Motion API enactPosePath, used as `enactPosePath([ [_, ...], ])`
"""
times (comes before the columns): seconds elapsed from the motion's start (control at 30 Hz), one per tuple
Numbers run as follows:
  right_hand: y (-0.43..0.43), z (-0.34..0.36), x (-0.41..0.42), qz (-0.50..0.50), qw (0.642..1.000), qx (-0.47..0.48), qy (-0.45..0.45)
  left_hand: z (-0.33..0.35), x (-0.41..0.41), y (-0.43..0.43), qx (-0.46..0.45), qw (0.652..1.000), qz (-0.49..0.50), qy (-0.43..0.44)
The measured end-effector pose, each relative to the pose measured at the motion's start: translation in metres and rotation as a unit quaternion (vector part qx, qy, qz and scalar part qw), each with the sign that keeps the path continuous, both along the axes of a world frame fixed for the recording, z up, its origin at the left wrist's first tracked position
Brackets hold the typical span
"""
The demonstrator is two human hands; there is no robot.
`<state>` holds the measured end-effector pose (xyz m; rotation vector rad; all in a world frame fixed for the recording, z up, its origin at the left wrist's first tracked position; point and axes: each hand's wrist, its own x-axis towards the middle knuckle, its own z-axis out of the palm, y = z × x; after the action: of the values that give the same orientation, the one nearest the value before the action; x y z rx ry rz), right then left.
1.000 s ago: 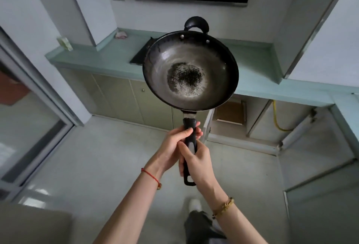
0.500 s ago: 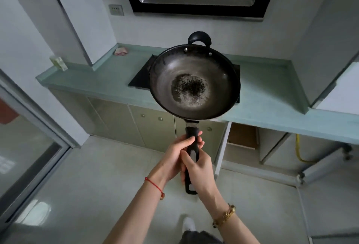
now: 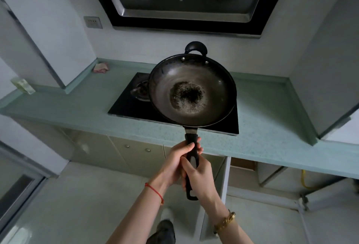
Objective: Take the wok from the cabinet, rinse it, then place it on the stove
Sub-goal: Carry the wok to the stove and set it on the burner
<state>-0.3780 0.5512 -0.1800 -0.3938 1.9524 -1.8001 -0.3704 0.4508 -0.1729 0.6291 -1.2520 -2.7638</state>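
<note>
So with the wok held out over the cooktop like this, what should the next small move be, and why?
Probably lower it straight down onto a burner. Both hands, left and right, grip the long handle, and the wok is in the air above the black stove, not resting on it. Which burner sits beneath it is hidden by the wok.

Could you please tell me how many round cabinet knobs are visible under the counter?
2: one knob and a second knob beside it, left of the hands; others may be hidden behind them.
</note>
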Motion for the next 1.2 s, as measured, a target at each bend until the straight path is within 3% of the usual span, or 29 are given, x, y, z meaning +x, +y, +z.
enactPosePath([
  [0.3, -0.058, -0.004, -0.099, -0.033, 0.999, 0.002, 0.008, -0.021, -0.113, -0.069, 0.043, 0.997, -0.065, 0.0],
  [0.6, -0.119, -0.012, -0.177, -0.094, 0.996, -0.008, 0.0, -0.028, -0.204, -0.131, 0.015, 0.989, -0.146, -0.012],
  [1.2, -0.108, -0.043, -0.267, -0.126, 0.991, 0.031, -0.029, -0.049, -0.296, -0.123, 0.048, 0.978, -0.192, -0.06],
])
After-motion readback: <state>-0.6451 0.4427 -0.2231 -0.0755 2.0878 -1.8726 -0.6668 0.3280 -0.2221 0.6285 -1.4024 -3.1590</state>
